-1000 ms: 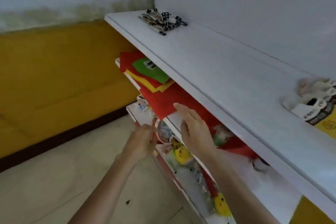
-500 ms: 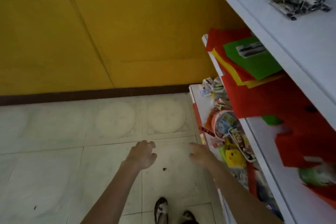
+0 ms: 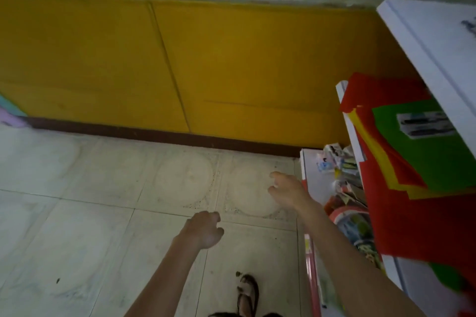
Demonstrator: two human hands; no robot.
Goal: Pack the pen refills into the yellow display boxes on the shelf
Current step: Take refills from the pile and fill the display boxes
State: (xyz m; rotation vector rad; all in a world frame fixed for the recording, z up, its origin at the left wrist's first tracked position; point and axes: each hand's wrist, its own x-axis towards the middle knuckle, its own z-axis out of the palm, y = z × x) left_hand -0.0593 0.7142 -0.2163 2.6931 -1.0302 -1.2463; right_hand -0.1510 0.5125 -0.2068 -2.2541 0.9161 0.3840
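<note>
— What are the hands doing?
— The left hand (image 3: 203,229) hangs over the floor tiles (image 3: 103,201), fingers loosely curled, nothing in it. The right hand (image 3: 289,192) is further forward, just beside the front edge of the lower shelf (image 3: 311,170), fingers loosely bent too, holding nothing.
— And below them?
— A sandalled foot (image 3: 247,296) on the tiles, near the shelf's base.
— Where are the refills and the yellow boxes?
— I cannot pick them out. The lower shelf carries small packets (image 3: 337,159) and a round printed tub (image 3: 353,224), all blurred. Above it, red paper sheets (image 3: 401,213) overhang their shelf, with a yellow sheet (image 3: 371,147) and a green sheet (image 3: 417,157) on top; the green one bears a white label (image 3: 425,125). The white top shelf (image 3: 425,41) runs off the right edge, with a dark smear (image 3: 470,26) on it that I cannot identify.
— Behind all that?
— A yellow wall panel (image 3: 231,59) with dark skirting (image 3: 154,135) along the floor
</note>
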